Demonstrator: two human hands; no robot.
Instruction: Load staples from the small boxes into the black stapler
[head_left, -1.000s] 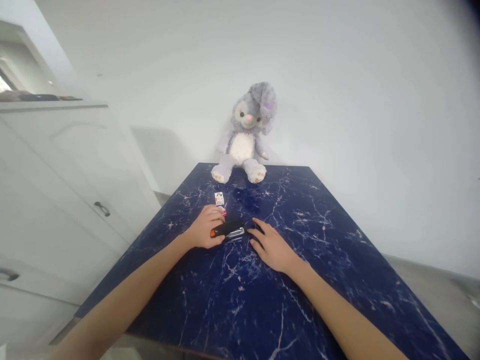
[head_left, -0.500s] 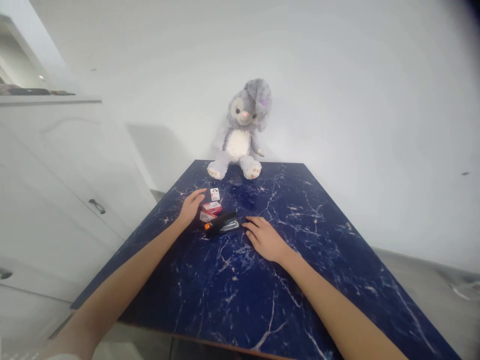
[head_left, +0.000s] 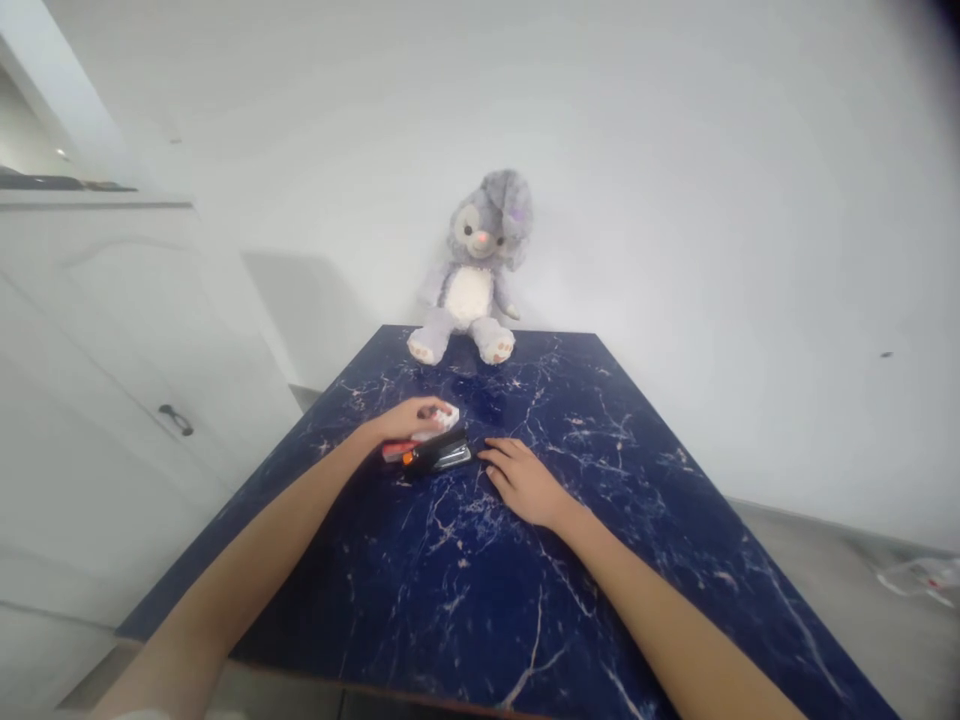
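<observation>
My left hand (head_left: 411, 417) is closed, thumb and fingers on a small white box (head_left: 448, 418) just above the stapler. Beneath that hand a red-and-white box (head_left: 397, 451) shows only in part; the hand hides the rest. A black stapler (head_left: 436, 455) with an orange end lies on the dark blue marbled table (head_left: 480, 600), its metal part facing right. My right hand (head_left: 525, 482) rests palm down on the tabletop, fingers spread and empty. Its fingertips are close to the stapler's right end, apart from it.
A grey plush rabbit (head_left: 472, 270) sits at the table's far edge against the white wall (head_left: 675, 200). White cabinet doors (head_left: 97, 400) with dark handles stand along the left side. A pale see-through item (head_left: 919, 578) lies on the floor at right.
My left hand has moved right and closed on the small white box, bringing it nearer the stapler. My right hand stays in place. The view has shifted slightly.
</observation>
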